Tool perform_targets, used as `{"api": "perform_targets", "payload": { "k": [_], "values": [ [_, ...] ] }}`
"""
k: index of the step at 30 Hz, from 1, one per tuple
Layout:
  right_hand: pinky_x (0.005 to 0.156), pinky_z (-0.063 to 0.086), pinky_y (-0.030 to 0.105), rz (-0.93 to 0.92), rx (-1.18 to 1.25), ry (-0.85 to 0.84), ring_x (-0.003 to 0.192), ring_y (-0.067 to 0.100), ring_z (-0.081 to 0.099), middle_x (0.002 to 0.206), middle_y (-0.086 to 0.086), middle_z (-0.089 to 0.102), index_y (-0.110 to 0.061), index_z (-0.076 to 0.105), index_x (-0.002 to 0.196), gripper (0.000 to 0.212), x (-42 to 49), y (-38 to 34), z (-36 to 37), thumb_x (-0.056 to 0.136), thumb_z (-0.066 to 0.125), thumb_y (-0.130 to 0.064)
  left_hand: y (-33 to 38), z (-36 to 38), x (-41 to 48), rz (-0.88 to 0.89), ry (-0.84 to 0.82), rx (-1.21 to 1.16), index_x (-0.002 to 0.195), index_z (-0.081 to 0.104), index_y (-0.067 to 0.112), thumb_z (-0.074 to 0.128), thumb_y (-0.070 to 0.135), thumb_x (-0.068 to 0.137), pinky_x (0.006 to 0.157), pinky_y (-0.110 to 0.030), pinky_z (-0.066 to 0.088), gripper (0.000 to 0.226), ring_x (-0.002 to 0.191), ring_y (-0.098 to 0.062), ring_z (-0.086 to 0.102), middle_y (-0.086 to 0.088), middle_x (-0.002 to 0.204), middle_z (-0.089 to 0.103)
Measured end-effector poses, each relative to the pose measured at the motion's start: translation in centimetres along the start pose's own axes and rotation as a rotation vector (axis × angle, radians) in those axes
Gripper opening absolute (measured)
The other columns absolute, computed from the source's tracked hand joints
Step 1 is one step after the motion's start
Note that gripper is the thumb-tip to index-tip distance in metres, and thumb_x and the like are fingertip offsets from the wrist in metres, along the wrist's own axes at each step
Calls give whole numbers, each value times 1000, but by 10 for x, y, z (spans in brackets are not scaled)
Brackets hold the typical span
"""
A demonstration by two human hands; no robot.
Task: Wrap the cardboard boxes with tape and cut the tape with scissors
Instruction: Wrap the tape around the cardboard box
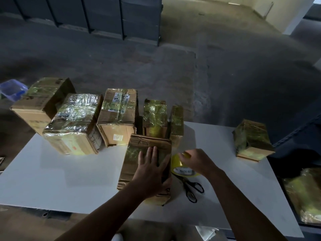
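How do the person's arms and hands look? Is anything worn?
The left forearm and right forearm are bare to the picture's edge; no sleeves show. The left hand and the right hand wear no gloves, and neither wrist carries a watch or bracelet. Rings cannot be told in this dim light.

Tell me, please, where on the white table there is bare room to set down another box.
The widest bare patch is the table's near-left part, bordered by the big boxes behind and the box under the left hand. Another lies between the scissors and the lone box. Crowded: by the narrow boxes behind it and around the tape roll.
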State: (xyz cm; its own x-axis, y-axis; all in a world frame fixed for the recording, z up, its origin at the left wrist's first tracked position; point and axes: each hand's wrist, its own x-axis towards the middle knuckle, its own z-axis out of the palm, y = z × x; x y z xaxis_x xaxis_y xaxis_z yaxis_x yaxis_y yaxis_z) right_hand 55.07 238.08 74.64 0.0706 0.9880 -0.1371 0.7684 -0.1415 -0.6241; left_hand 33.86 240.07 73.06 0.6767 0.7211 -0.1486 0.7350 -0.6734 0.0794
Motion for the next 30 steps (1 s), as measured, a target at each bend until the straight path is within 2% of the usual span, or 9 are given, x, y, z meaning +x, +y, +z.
{"api": "perform_targets", "payload": {
  "k": [3, 9, 12, 17, 20, 23, 25, 27, 30],
  "values": [
    [56, 33, 28, 105, 97, -43, 56, 14, 41, 59, 4, 47, -8, 56, 67, 37, -4, 8, 2, 95, 55, -32, 18, -5, 5, 57, -54, 26, 150, -13, 27, 41, 69, 86, 108, -70, -4, 94, 141, -51, -13, -17, 158, -18],
    [54, 34, 23, 130, 92, -26, 59, 10, 46, 65, 2, 52, -7, 59, 74, 39, -8, 18, 9, 95, 52, -40, 8, -3, -11, 260, -129, 63, 150, -12, 26, 66, 73, 66, 110, -64, -5, 124, 141, -37, -21, -8, 156, -25],
    [56, 36, 24, 114, 100, -36, 62, 11, 50, 66, 1, 55, -12, 59, 74, 36, -5, 16, 8, 96, 51, -40, 3, -13, -7, 323, -178, 166, 150, 9, 34, 75, 58, 69, 110, -68, 7, 107, 144, -45, -11, -12, 160, -13],
    [55, 36, 25, 98, 74, -30, 63, 14, 51, 69, 6, 58, -6, 63, 79, 38, -3, 14, 5, 96, 52, -39, 15, -20, -4, 354, -226, 244, 147, 29, 33, 73, 55, 74, 105, -75, 13, 88, 140, -54, -7, -12, 159, -14],
    [54, 34, 28, 80, 103, -11, 57, 14, 47, 62, 7, 52, -3, 60, 74, 42, -4, 9, 2, 96, 52, -38, 8, -24, -6, 359, -179, 236, 148, 29, 28, 71, 55, 75, 106, -74, 14, 88, 140, -54, -6, -13, 159, -11],
    [52, 32, 27, 39, 132, 30, 50, 10, 39, 54, -2, 42, -13, 51, 62, 41, -1, -5, -5, 95, 54, -36, -3, -32, -13, 338, -123, 182, 146, 30, 28, 67, 60, 76, 109, -68, 17, 86, 143, -50, -4, -10, 161, -6],
    [51, 33, 26, 3, 100, 64, 49, 9, 40, 53, -3, 43, -13, 51, 62, 43, 3, -19, -12, 93, 54, -41, -11, -40, -21, 350, -11, 114, 137, 45, 30, 71, 64, 68, 104, -67, 32, 81, 141, -51, 14, -12, 160, 13],
    [49, 32, 22, -50, 21, 89, 48, 7, 43, 54, -2, 47, -14, 54, 65, 44, 9, -34, -20, 91, 51, -49, -18, -43, -28, 365, 111, 42, 120, 60, 28, 78, 64, 58, 89, -63, 48, 74, 131, -52, 37, -16, 151, 36],
    [46, 31, 18, -154, -17, 90, 49, 4, 44, 56, -4, 48, -16, 56, 68, 38, 17, -54, -26, 92, 53, -46, -29, -40, -33, 332, 178, -11, 115, 59, 27, 73, 68, 61, 86, -62, 51, 69, 130, -52, 38, -20, 148, 39]
  ]
}}
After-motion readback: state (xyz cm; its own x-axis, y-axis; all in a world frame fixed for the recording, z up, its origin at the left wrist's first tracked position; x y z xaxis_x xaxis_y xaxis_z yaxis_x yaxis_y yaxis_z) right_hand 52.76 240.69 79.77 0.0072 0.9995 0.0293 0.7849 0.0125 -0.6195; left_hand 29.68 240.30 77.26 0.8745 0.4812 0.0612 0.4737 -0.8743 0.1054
